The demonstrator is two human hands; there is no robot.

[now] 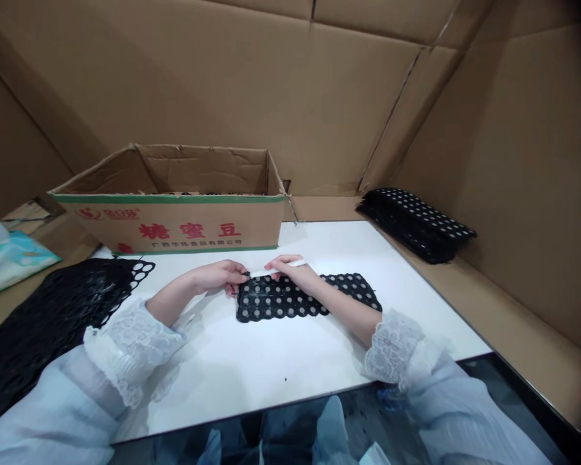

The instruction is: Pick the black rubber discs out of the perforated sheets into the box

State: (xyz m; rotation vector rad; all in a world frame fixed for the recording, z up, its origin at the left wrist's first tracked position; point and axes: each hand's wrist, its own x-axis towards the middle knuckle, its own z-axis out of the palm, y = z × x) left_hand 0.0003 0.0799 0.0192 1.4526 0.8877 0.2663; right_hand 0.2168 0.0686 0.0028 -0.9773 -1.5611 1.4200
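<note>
A black sheet with rows of pale round spots (290,302) lies flat on the white table in front of me. My left hand (221,276) is closed at its upper left corner, with the fingers pinching the edge there. My right hand (290,271) grips a slim white pen-like tool (261,273), whose tip points left toward my left fingertips. The right wrist and forearm cross over the sheet and hide part of it. What exactly lies under the tool's tip is too small to tell.
An open cardboard box (213,223) with red lettering stands at the back left. Black perforated mesh (53,316) is heaped at the left, near a teal-and-white packet (17,258). A stack of black dotted sheets (416,223) lies at the back right. Cardboard walls (213,84) enclose the white table (232,381).
</note>
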